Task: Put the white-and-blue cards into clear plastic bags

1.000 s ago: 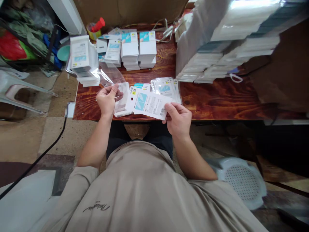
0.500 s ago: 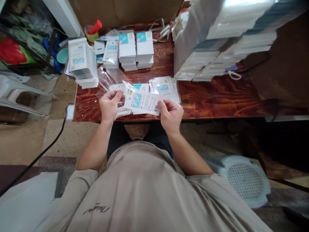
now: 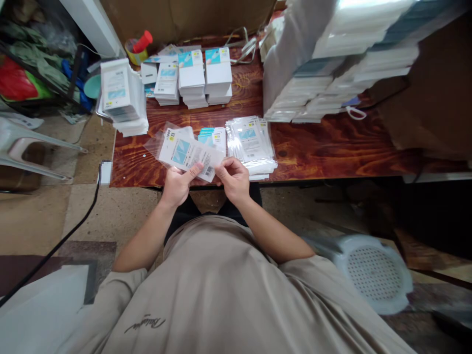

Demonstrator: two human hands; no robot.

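Note:
A printed white card (image 3: pixel 181 151) with a blue picture lies inside a clear plastic sleeve (image 3: pixel 152 146), tilted above the table's front edge. My left hand (image 3: pixel 179 185) grips the sleeved card from below, thumb on its printed face. At the lower right end, the fingers of my right hand (image 3: pixel 233 180) are pinched on the card or the sleeve's edge; which one I cannot tell. Just behind lie loose cards (image 3: pixel 217 137) with blue and yellow print, partly covered. To the right is a pile of sleeved cards (image 3: pixel 250 140).
Several card stacks (image 3: pixel 191 76) stand along the back, with a tall stack (image 3: pixel 120 91) at the left. Large bundles in clear plastic (image 3: pixel 317 93) rise at the back right. A yellow tape roll (image 3: pixel 134 56) holds something red. A plastic stool (image 3: pixel 374 275) stands at lower right.
The card has gone from being held between both hands to lying within the clear sleeve. My right hand has moved left, and my left hand has shifted right and down under the sleeve.

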